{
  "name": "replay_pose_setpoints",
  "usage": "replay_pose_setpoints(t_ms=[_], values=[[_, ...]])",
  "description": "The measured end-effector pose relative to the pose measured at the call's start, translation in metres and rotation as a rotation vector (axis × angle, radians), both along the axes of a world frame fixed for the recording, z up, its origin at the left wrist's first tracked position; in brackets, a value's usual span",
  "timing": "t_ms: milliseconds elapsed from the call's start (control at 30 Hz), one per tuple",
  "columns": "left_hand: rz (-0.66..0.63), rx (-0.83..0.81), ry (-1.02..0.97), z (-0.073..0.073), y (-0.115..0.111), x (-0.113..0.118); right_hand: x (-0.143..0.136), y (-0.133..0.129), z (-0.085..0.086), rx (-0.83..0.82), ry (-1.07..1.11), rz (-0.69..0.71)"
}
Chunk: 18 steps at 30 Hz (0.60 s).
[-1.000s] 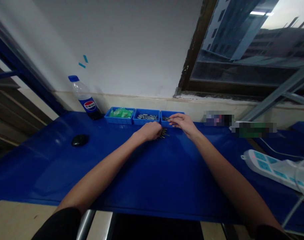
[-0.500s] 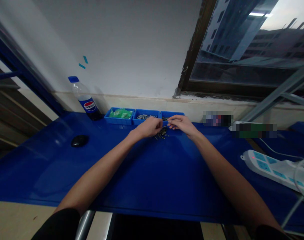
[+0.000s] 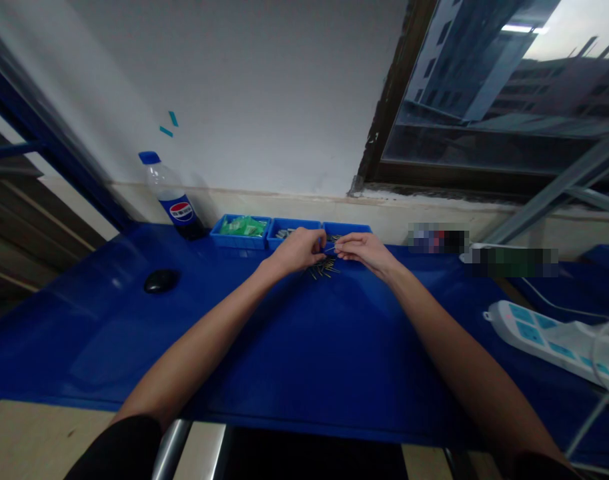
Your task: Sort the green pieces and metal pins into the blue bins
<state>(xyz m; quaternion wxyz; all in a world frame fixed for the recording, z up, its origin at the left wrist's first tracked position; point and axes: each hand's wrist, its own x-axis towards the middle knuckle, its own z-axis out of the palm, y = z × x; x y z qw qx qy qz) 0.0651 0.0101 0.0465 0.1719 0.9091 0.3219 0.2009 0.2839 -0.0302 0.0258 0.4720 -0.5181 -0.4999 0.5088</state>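
Note:
My left hand [image 3: 300, 251] is closed, thumb against curled fingers, beside the pile; what it pinches, if anything, is too small to make out. Facing it, my right hand [image 3: 363, 253] pinches a thin metal piece [image 3: 330, 249], perhaps a screw, which points towards the left fingertips. Below both hands a loose pile of thin brass-coloured metal pieces [image 3: 326, 269] lies on the blue table [image 3: 314, 353]. Just behind the hands stand a blue bin with small grey metal parts [image 3: 284, 233] and a right-hand blue bin [image 3: 351, 229] with more thin metal pieces, partly hidden by my fingers.
A third blue bin [image 3: 240, 244] holds green plastic packets [image 3: 243, 227]. To its left stands a Pepsi bottle [image 3: 180, 212], with a black mouse-like object [image 3: 160, 281] nearer me. A white power strip [image 3: 544, 337] with cables lies at the right. The wall [image 3: 264, 113] closes off the back.
My hands have come closer together over the pile. The thin metal piece in my right fingers now shows between them, and my left fingers have opened slightly from a tighter curl.

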Motion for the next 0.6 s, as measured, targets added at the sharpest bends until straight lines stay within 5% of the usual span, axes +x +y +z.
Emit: replay_pose_setpoints(t_ms=[200, 600], values=[[0.1, -0.008, 0.45, -0.008, -0.001, -0.007, 0.003, 0.004, 0.003, 0.105, -0.058, -0.234], [0.091, -0.061, 0.334, -0.015, 0.003, -0.005, 0.001, 0.004, 0.001, 0.078, -0.039, -0.176]])
